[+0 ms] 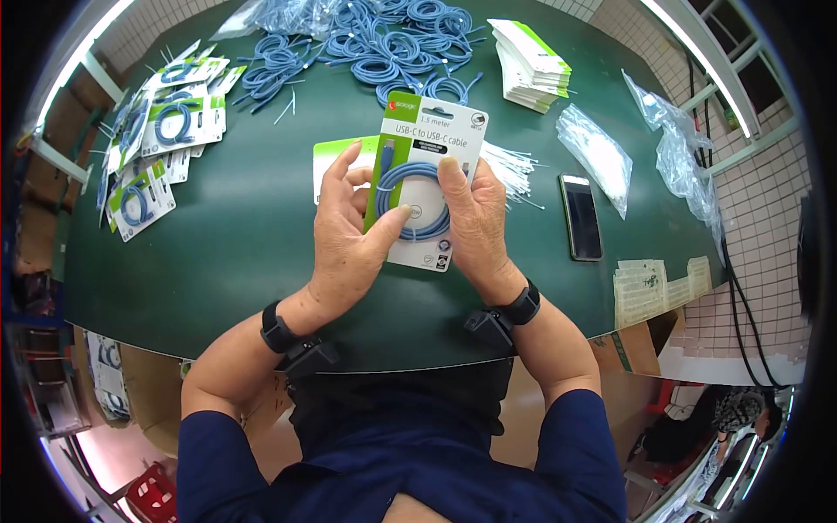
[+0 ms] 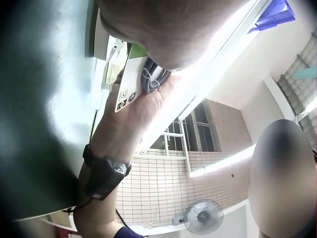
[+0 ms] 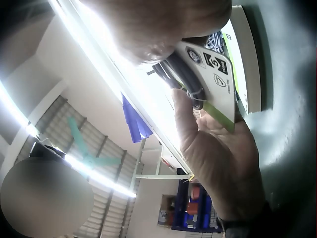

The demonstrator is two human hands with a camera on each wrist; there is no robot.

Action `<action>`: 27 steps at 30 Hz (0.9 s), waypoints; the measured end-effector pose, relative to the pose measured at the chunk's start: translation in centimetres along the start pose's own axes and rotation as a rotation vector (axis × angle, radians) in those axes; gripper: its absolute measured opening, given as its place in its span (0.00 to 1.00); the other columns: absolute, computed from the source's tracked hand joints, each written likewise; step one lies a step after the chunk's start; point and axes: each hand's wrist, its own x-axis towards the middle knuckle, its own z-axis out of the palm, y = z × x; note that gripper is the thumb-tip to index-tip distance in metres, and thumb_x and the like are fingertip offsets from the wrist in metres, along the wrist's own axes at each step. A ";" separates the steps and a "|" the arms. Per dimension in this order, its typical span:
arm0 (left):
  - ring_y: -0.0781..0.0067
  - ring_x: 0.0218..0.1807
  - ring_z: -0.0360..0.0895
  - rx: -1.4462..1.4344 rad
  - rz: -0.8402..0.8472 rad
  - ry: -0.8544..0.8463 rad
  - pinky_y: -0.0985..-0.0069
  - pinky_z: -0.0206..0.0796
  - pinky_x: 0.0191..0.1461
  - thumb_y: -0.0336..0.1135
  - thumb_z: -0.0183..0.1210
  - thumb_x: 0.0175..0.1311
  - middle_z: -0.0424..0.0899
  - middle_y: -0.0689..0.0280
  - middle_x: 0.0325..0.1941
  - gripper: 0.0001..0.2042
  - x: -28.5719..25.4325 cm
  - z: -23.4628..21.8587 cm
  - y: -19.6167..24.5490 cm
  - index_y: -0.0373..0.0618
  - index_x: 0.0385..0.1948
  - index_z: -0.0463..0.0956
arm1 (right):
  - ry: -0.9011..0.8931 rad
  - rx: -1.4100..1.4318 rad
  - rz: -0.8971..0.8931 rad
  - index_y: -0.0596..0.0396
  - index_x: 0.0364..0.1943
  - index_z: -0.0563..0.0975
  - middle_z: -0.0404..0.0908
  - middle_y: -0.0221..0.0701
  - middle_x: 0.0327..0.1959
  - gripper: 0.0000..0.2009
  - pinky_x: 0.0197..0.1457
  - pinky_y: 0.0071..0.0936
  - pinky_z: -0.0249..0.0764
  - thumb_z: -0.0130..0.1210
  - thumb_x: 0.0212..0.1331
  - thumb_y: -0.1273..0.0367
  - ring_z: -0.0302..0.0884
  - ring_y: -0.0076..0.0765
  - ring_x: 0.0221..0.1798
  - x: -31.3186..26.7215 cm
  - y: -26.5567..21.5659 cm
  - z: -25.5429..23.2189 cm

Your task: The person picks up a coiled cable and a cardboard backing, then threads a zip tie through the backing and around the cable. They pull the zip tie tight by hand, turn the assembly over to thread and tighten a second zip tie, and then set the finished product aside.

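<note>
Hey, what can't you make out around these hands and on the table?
Back of the cable card: faces away in every view.
Right hand: fingers mostly behind the card, head view.
Green-and-white stack: head view, partly covered by the left hand and card.
White ties: head view, partly behind the right hand.
Printed sheets: head view, text too small.

- Packing workshop
- Coiled cables (image 1: 377,71) heaped at the far edge of the table (image 1: 218,261)
- Carded cables (image 1: 174,124) piled by its left edge
- Tiled wall (image 2: 158,186)

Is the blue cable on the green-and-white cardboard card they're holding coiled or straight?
Coiled: the blue cable makes round loops on the card.
</note>
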 end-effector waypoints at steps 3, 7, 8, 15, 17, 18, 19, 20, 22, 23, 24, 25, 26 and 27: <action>0.75 0.53 0.84 0.026 0.010 0.052 0.75 0.80 0.58 0.21 0.66 0.67 0.82 0.58 0.54 0.24 0.2 -0.8 0.0 0.31 0.64 0.74 | -0.036 0.027 -0.003 0.61 0.60 0.77 0.87 0.33 0.52 0.22 0.53 0.23 0.82 0.56 0.80 0.54 0.84 0.21 0.50 0.3 0.0 -0.6; 0.74 0.48 0.86 0.002 -0.182 -0.084 0.75 0.81 0.55 0.22 0.69 0.64 0.87 0.60 0.48 0.22 1.9 -2.8 0.9 0.32 0.61 0.77 | -0.052 -0.185 -0.072 0.64 0.62 0.75 0.87 0.35 0.54 0.25 0.54 0.24 0.81 0.53 0.81 0.52 0.84 0.24 0.51 1.7 -1.4 -3.6; 0.74 0.46 0.87 0.122 -0.179 -0.148 0.74 0.82 0.54 0.23 0.70 0.63 0.88 0.61 0.45 0.21 2.3 -3.3 1.4 0.33 0.58 0.79 | -0.056 -0.186 -0.065 0.64 0.62 0.75 0.87 0.35 0.54 0.25 0.54 0.24 0.81 0.53 0.81 0.52 0.84 0.24 0.51 2.2 -2.1 -4.0; 0.70 0.37 0.88 0.659 0.067 -0.518 0.72 0.81 0.47 0.27 0.75 0.54 0.91 0.62 0.36 0.16 2.9 -4.6 3.7 0.42 0.47 0.86 | -0.243 -0.743 -0.341 0.63 0.55 0.81 0.88 0.36 0.53 0.18 0.52 0.26 0.80 0.68 0.67 0.67 0.86 0.31 0.48 2.0 -7.7 -4.6; 0.71 0.38 0.88 0.696 0.208 -0.544 0.73 0.81 0.47 0.25 0.76 0.52 0.90 0.63 0.36 0.17 2.7 -4.1 3.6 0.42 0.46 0.87 | -0.550 -0.819 -0.184 0.62 0.50 0.83 0.90 0.33 0.48 0.16 0.50 0.27 0.81 0.71 0.58 0.74 0.87 0.30 0.45 0.6 -8.5 -2.7; 0.72 0.38 0.88 0.714 0.277 -0.560 0.74 0.80 0.47 0.25 0.77 0.51 0.90 0.63 0.36 0.17 2.7 -4.0 3.6 0.41 0.45 0.88 | -0.558 -0.819 -0.188 0.62 0.50 0.83 0.90 0.33 0.48 0.16 0.50 0.27 0.81 0.71 0.58 0.74 0.87 0.30 0.45 0.2 -8.2 -2.1; 0.72 0.38 0.88 0.717 0.278 -0.554 0.74 0.80 0.47 0.25 0.77 0.51 0.90 0.63 0.36 0.17 2.8 -4.0 3.7 0.41 0.45 0.88 | -0.588 -0.883 -0.195 0.62 0.49 0.83 0.89 0.32 0.46 0.16 0.50 0.27 0.81 0.71 0.58 0.74 0.86 0.29 0.44 -0.2 -7.8 -1.7; 0.71 0.39 0.88 0.764 0.407 -0.503 0.74 0.80 0.47 0.25 0.77 0.51 0.90 0.64 0.37 0.18 3.0 -4.1 3.9 0.42 0.47 0.87 | -0.617 -0.947 -0.201 0.63 0.48 0.83 0.89 0.31 0.44 0.15 0.49 0.27 0.81 0.72 0.58 0.74 0.86 0.28 0.43 -0.5 -7.4 -1.3; 0.70 0.41 0.88 0.851 0.663 -0.401 0.73 0.80 0.46 0.25 0.77 0.51 0.90 0.65 0.38 0.21 3.3 -4.0 4.0 0.43 0.49 0.86 | -0.644 -1.010 -0.208 0.63 0.47 0.83 0.89 0.30 0.42 0.15 0.49 0.27 0.81 0.72 0.57 0.74 0.86 0.27 0.42 -0.5 -7.0 -1.3; 0.70 0.41 0.88 0.850 0.662 -0.402 0.73 0.80 0.46 0.25 0.77 0.51 0.90 0.65 0.38 0.21 3.4 -3.7 3.9 0.43 0.49 0.86 | -0.582 -0.928 -0.145 0.63 0.47 0.82 0.89 0.29 0.42 0.14 0.49 0.26 0.81 0.72 0.59 0.74 0.85 0.25 0.42 -0.4 -6.9 -1.5; 0.70 0.41 0.88 0.790 0.630 -0.201 0.72 0.80 0.46 0.26 0.77 0.52 0.89 0.65 0.39 0.22 3.5 -3.1 3.7 0.42 0.52 0.85 | -0.520 -0.846 -0.086 0.63 0.48 0.82 0.88 0.29 0.42 0.14 0.48 0.25 0.81 0.71 0.60 0.74 0.85 0.24 0.42 -0.3 -6.9 -1.8; 0.70 0.41 0.87 0.726 0.595 0.000 0.72 0.80 0.45 0.26 0.77 0.53 0.89 0.64 0.39 0.23 3.6 -2.6 3.5 0.42 0.54 0.83 | -0.459 -0.764 -0.030 0.62 0.48 0.81 0.88 0.28 0.41 0.13 0.48 0.24 0.81 0.71 0.62 0.74 0.85 0.22 0.43 -0.1 -6.9 -1.9; 0.70 0.41 0.87 0.656 0.559 0.196 0.71 0.80 0.45 0.27 0.77 0.54 0.88 0.64 0.39 0.25 3.8 -2.3 3.4 0.42 0.56 0.82 | -0.457 -0.765 -0.036 0.62 0.48 0.81 0.88 0.28 0.41 0.13 0.48 0.24 0.81 0.71 0.62 0.74 0.85 0.22 0.43 0.0 -6.6 -1.9; 0.70 0.41 0.87 0.654 0.565 0.195 0.71 0.80 0.45 0.27 0.77 0.54 0.88 0.64 0.39 0.25 3.7 -2.6 3.1 0.42 0.56 0.82 | -0.394 -0.629 -0.023 0.62 0.48 0.80 0.88 0.28 0.42 0.13 0.48 0.23 0.81 0.71 0.63 0.74 0.84 0.21 0.43 -0.1 -6.0 -1.9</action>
